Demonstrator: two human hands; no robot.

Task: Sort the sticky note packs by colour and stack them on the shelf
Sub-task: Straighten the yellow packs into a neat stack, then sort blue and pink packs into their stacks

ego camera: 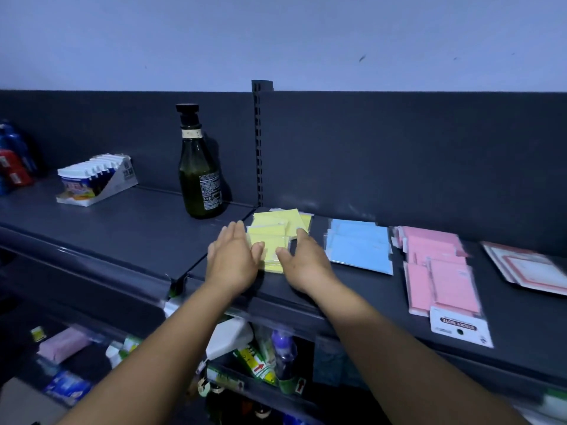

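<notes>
The near edge of the yellow sticky note packs (277, 237) is covered by the thumbs of both hands, so the front corners of the pile cannot be made out. The lower shelf beneath the forearms is seen only in part: a white bottle (228, 337), a purple bottle (283, 348) and a pink packet (63, 345) are dim and half hidden by the arms and the shelf lip. Far to the left of the left hand, red and blue items (13, 161) are cut off by the frame edge. Far to the right of the right hand, a red-bordered flat pack (527, 268) is also cut off, and its print is too blurred to be read.

The yellow packs are laid in a loose, uneven pile on the dark shelf (122, 237), between the two hands. The left hand (234, 259) is held with straight fingers against the pile's left side; the right hand (303, 260) is set with lightly bent fingers against its right side, so the pile is pressed between them. Just right of the right hand, the blue sticky note packs (359, 245) are spread flat. Further right, the pink sticky note packs (438, 271) are fanned out, one white header card hanging over the shelf front. Beyond the left hand, a dark green bottle (201, 170) is stood upright, and a display box of white packets (98, 179) is placed further left.
</notes>
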